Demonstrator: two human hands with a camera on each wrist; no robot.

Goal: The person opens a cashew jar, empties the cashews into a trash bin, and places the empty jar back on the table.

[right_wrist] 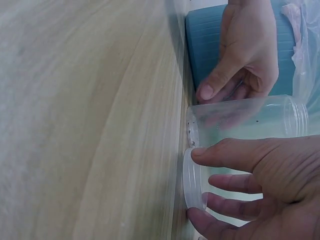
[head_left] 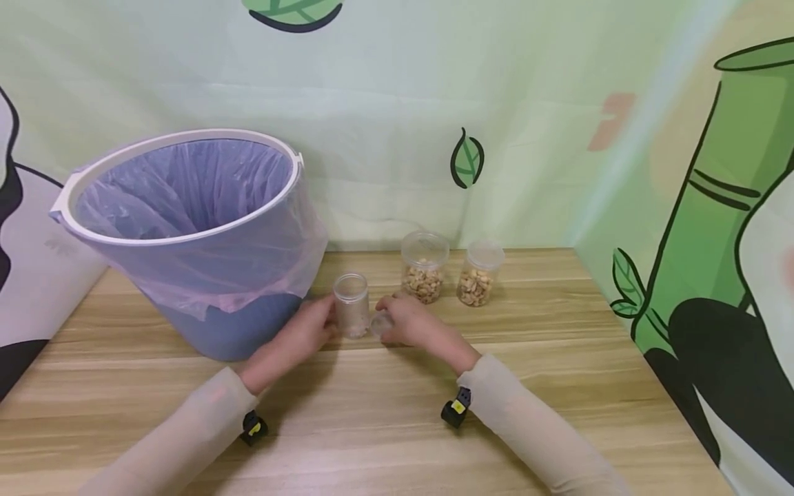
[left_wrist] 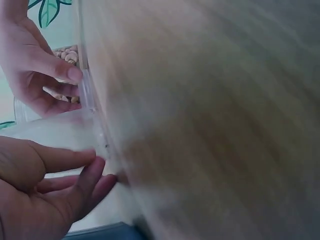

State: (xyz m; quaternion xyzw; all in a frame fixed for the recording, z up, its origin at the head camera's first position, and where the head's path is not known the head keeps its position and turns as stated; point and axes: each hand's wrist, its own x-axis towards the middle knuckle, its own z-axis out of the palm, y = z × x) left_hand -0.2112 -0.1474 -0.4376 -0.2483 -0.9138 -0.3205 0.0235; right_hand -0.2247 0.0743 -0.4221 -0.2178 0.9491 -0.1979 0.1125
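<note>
Cream sleeves (head_left: 186, 434) nearest, on wooden bench (head_left: 372, 427). Left hand (head_left: 304, 335) with fingers loosely spread against empty clear jar (head_left: 351, 305), upright beside blue bin (head_left: 205, 234). Right hand (head_left: 406, 322) curled round clear lid (right_wrist: 194, 180) just beside jar. Two nut jars (head_left: 424, 267) behind.

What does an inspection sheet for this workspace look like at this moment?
Surface: light wooden table.
Job's things: clear empty plastic jar upright, lid off; clear round lid beside it.
Clutter: two clear lidded jars of nuts; blue bin with purple liner.
Hands: left hand touches the jar; right hand holds the lid.
Cables: nothing seen.
Surroundings: green bamboo-print backdrop.
</note>
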